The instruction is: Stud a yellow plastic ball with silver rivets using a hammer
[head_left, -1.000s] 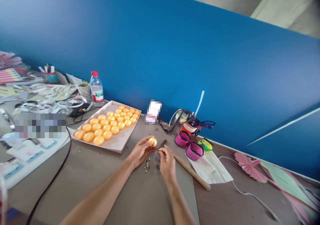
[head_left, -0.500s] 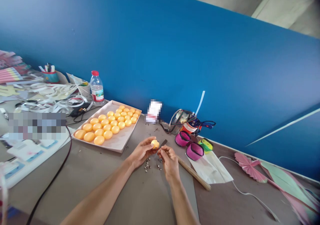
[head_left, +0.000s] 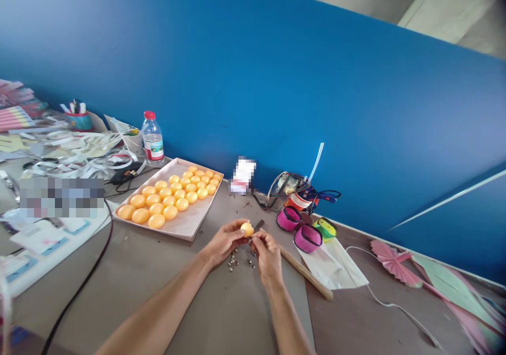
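My left hand (head_left: 226,243) holds an orange table tennis ball (head_left: 246,229) between thumb and fingers, a little above the table. Close against the ball's lower right side, my right hand (head_left: 267,255) is closed in a pinch. What its fingertips hold is too small to make out. Small shiny metal pieces (head_left: 232,263) lie on the table under and between my hands. A tool with a wooden handle (head_left: 306,275) and a dark flat blade (head_left: 259,225) lies partly hidden behind my right hand.
A shallow box (head_left: 185,234) of orange balls stands to the left, with a water bottle (head_left: 153,139) behind it. Magenta rings (head_left: 308,238) and white paper (head_left: 336,268) lie at the right. A black cable (head_left: 89,276) crosses the left side. A blue wall (head_left: 253,81) rises behind.
The ball has turned in my left hand and shifted slightly right. My right fingertips have come up against it, where a small gap showed before.
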A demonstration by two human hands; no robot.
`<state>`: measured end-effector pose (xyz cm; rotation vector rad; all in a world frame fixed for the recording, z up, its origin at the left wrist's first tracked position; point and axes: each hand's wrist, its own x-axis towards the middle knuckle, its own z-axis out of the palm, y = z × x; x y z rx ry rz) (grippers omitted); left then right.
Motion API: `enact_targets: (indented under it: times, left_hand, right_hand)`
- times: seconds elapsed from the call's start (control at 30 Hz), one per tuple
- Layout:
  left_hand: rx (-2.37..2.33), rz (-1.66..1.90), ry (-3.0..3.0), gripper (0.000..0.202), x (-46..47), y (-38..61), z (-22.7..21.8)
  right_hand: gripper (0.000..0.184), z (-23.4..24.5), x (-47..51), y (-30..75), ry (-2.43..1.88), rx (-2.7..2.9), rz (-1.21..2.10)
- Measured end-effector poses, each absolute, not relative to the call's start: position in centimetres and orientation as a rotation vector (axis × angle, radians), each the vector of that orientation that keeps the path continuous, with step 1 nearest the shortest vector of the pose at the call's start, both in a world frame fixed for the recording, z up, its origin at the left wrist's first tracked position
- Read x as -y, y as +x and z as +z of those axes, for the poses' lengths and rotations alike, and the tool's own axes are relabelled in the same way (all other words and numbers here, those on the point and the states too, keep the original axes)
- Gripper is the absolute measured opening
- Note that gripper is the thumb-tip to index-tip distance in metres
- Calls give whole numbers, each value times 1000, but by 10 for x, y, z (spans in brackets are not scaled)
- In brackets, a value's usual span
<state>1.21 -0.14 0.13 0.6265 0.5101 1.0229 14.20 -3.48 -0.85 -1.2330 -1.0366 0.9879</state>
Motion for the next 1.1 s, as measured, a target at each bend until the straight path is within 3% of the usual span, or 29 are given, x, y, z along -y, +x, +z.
enact_targets:
  times: [1.1]
  left_hand:
    - [-557,994,737,41,4,14,2]
  right_hand:
    - [22,-12,36,144,-1259,1175,1044]
